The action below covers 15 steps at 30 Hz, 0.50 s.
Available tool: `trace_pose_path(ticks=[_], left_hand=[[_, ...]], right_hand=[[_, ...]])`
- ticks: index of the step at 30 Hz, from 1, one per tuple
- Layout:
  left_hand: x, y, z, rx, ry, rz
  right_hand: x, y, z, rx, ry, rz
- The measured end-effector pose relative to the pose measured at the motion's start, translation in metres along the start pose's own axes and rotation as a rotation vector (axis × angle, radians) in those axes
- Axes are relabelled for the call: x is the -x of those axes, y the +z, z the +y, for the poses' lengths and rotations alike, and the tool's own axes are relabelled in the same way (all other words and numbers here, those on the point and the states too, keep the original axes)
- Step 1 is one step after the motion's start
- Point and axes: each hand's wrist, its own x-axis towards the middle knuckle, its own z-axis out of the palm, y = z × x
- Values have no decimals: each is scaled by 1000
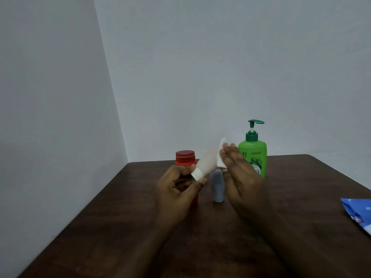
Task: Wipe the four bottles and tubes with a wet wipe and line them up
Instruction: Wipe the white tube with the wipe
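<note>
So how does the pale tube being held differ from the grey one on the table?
The pale tube is lifted off the table and tilted, with the left hand pinching its white cap. The grey tube stands upright on the table. The right hand presses a wet wipe against the pale tube; the wipe is not on the grey tube. Both are squeeze tubes.

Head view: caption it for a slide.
Left hand grips pale tube by its cap; right hand presses wet wipe against it.
</note>
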Motion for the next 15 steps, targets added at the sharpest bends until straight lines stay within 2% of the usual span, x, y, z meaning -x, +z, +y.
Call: trace_pose_path(ticks=[2,7,9,13,15], left_hand=[[-1,-3,-6,-65,89,-4],[-3,-7,-11,-196,215,-22],[-2,-8,-9,-251,285,-37],[1,-5,-5,-365,496,-121],[1,-2,-5,-400,580,-130]], right_hand=[[1,3,-10,4,-36,-12],[3,8,-23,82,-338,-145],[-1,5,-15,111,-287,-109],[-7,-10,6,108,-17,49],[-7,-13,5,95,13,54]])
